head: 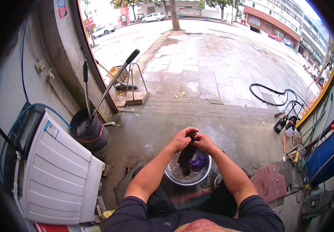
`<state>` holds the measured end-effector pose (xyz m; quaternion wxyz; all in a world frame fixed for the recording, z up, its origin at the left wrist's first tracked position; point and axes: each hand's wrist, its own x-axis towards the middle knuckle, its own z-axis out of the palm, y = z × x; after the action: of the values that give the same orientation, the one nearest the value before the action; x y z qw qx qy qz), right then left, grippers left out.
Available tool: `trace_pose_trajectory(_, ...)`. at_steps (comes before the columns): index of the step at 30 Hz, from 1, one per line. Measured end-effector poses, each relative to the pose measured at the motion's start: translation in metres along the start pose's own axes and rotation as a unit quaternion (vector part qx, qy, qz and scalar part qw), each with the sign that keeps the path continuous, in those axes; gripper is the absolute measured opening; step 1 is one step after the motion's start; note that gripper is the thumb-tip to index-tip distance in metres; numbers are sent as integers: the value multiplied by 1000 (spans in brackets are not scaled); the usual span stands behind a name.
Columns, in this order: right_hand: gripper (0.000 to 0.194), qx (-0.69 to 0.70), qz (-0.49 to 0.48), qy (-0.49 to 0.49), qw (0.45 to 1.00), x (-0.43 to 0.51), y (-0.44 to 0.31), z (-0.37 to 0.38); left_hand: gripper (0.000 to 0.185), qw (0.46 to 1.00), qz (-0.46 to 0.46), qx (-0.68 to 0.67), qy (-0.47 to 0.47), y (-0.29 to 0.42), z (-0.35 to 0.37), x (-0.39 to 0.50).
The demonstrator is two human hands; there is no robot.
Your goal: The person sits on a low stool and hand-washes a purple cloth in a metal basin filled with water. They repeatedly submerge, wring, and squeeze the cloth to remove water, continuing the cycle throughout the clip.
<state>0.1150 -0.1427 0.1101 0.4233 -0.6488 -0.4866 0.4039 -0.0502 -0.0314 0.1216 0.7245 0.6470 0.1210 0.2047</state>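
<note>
Both hands meet above a metal basin of murky water on the floor before me. My left hand grips the upper end of a dark wet cloth, which hangs down into the basin. Close against it, my right hand pinches the same bunched cloth, with a bit of purple showing by the fingers. A purple cloth lies in the water on the basin's right side. The fingertips partly cover the gripped end of the dark cloth.
A white washing machine stands at left, beside a black bucket holding long-handled tools. At right are spray bottles, a black hose, a blue barrel and a reddish board. Wet concrete leads out to paving.
</note>
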Motion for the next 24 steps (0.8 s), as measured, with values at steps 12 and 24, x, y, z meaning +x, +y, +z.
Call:
trace_pose_trajectory(12,18,178,-61,60,980,-10,-39,-3,50,960,39,265,80,13,-18,0)
trace_pose_trajectory(24,13,140,-86,158,974,9,-47,-5,34,972,-48,225,-47,-6,-2,11)
